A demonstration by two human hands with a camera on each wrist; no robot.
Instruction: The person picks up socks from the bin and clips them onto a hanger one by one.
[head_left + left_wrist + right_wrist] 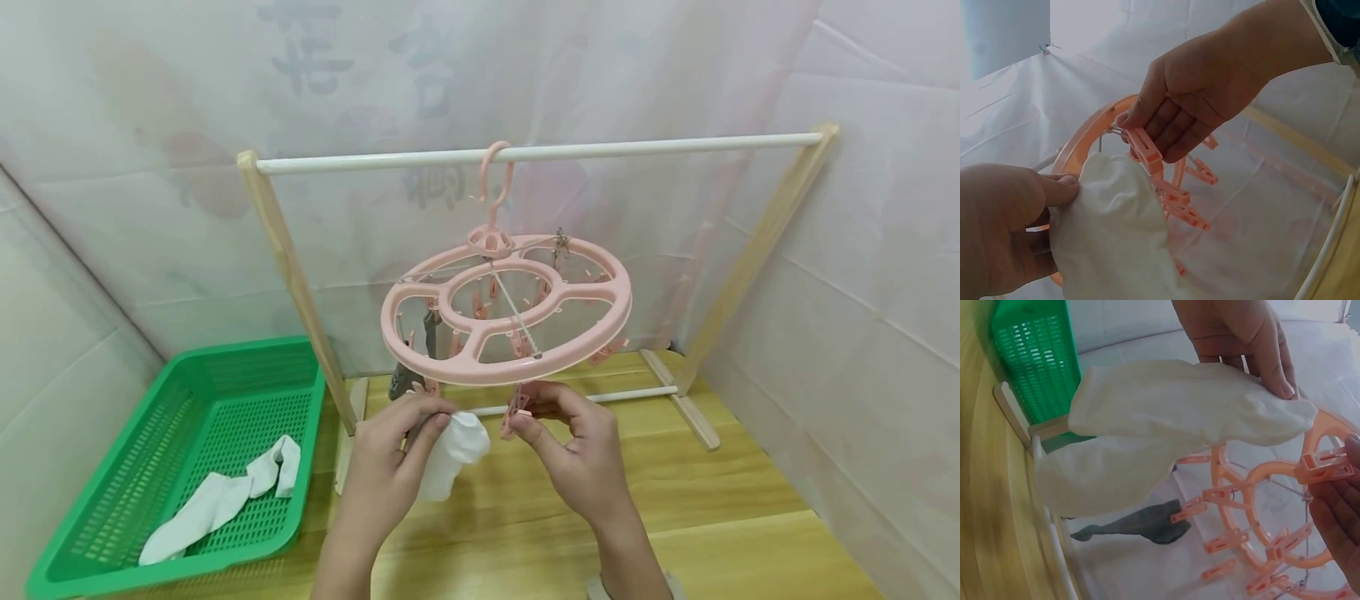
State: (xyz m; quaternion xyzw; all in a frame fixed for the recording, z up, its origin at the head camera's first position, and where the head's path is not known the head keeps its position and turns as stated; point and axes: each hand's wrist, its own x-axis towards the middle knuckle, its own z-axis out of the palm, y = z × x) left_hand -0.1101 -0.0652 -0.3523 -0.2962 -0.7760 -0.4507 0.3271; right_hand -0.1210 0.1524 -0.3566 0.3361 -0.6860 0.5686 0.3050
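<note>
Above a wood-grain tabletop [675, 542], its yellow-brown surface marked by lengthwise streaks, a white sock [442, 467] is held aloft by a person's left hand [393, 446], pinched at its upper edge between thumb and fingers, with the rest left to hang. Just beside it, a pink clothespin [514, 415] is gripped between the thumb and curled fingers of the right hand [581, 450]; whether the pin is squeezed apart cannot be told. On the left side of the table, a green slatted basket [247, 371] is set down, with more white sock fabric [202, 512] laid across its floor. Over the hands, a round pink drying hanger [506, 371], ringed with further pins, is suspended by its hook from the white top rail [637, 148] of a stand. A dark gray sock [1141, 526] is clipped to the hanger's left side. The rail is carried by pale wooden posts [281, 250], footed on the tabletop and joined low down by a second white bar [630, 394]. Beyond, the space is enclosed on three sides by whitish sheeting [675, 75], creased at the right and seamed along the left corner, with faint gray characters and blurred pinkish patches shown across the back.
</note>
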